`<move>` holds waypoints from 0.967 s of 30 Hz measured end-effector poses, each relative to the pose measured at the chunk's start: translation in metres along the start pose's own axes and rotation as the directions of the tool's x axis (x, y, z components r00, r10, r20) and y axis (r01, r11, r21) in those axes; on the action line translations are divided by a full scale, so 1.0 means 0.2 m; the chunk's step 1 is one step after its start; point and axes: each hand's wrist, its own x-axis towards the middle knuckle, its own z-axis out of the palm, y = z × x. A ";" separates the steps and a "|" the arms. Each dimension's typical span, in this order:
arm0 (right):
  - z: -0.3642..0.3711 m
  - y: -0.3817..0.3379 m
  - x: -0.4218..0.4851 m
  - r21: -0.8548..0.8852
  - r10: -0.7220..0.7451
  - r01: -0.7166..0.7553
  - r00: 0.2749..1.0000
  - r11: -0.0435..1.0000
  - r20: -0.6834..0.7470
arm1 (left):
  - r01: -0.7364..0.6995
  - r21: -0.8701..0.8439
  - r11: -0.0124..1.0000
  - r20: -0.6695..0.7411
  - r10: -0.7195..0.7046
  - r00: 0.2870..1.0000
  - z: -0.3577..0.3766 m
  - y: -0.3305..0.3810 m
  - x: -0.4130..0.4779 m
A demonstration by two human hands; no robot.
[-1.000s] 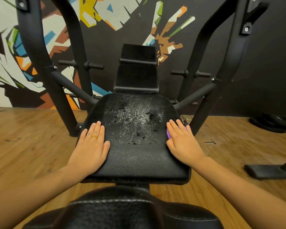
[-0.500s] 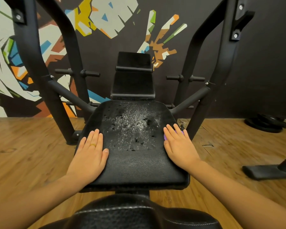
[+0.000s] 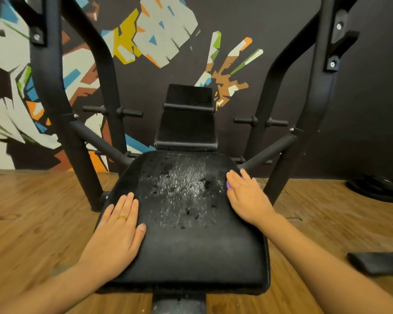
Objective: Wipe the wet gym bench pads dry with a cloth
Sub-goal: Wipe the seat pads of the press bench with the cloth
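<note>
As the left hand (image 3: 118, 232) lay flat on the seat pad's (image 3: 191, 257) left edge, fingers straight and close together, it held nothing. Across the pad's middle and far part lay droplets (image 3: 184, 191), so the wiping seemed barely begun; the near strip looked dry, and the back pad's (image 3: 186, 123) state could not be told. At the right edge the right hand (image 3: 247, 198) pressed flat, fingers together, on a purple cloth (image 3: 228, 184), mostly hidden.

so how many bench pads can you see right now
2. The big wet pad in front, with the left hand and right hand resting at its edges, and a smaller pad raised behind it. More may sit out of frame.
</note>
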 end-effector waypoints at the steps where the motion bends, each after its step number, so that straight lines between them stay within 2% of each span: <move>1: 0.01 0.00 -0.04 -0.002 -0.003 0.003 1.000 1.000 -0.022 | 0.005 0.016 1.000 -0.016 -0.005 1.000 0.00 0.00 0.00; 7: 0.02 0.00 -0.10 -0.032 -0.037 0.038 0.999 0.999 0.031 | 0.006 0.023 1.000 -0.011 -0.006 1.000 0.01 0.00 -0.01; 16: -0.02 0.04 0.36 0.010 0.004 -0.004 1.000 1.000 0.027 | 0.005 0.003 1.000 -0.033 -0.005 0.999 0.00 0.01 -0.01; 23: 0.01 0.02 0.14 -0.083 -0.036 0.039 0.999 0.996 0.037 | 0.028 -0.047 0.998 -0.032 -0.030 0.999 -0.01 0.02 -0.02; 29: -0.01 0.04 0.23 -0.045 -0.046 0.049 0.996 0.998 0.076 | 0.040 -0.079 0.996 0.009 -0.039 0.999 -0.05 0.04 -0.01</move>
